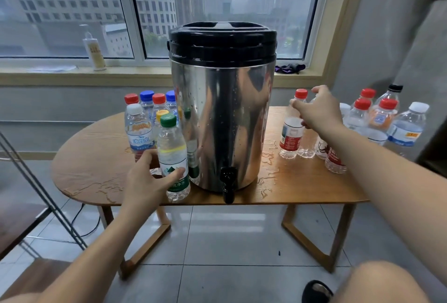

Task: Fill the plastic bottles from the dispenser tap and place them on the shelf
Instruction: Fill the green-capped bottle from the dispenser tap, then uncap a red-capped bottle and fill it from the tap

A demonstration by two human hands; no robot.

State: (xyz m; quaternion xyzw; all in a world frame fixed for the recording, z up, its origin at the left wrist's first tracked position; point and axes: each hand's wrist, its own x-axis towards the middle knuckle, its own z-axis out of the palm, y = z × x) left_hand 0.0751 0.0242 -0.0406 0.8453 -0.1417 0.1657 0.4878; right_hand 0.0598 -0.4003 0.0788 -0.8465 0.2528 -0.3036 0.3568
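Observation:
A steel dispenser (225, 123) with a black lid stands mid-table, its black tap (227, 183) hanging over the front edge. Left of the tap, my left hand (147, 181) grips a full green-capped bottle (172, 148) that stands upright on the table. My right hand (319, 110) reaches over the group of bottles right of the dispenser, fingers spread. Its thumb is beside the neck of a red-capped bottle (291, 133), and it hides the top of a clear bottle (306, 150). I cannot tell whether it touches either one.
Several capped full bottles (142, 121) stand behind my left hand. More bottles (387, 119) crowd the table's right end. The wooden table (96, 157) has water puddles near the tap. A metal shelf frame (36, 181) stands at the left. My knee and shoe show bottom right.

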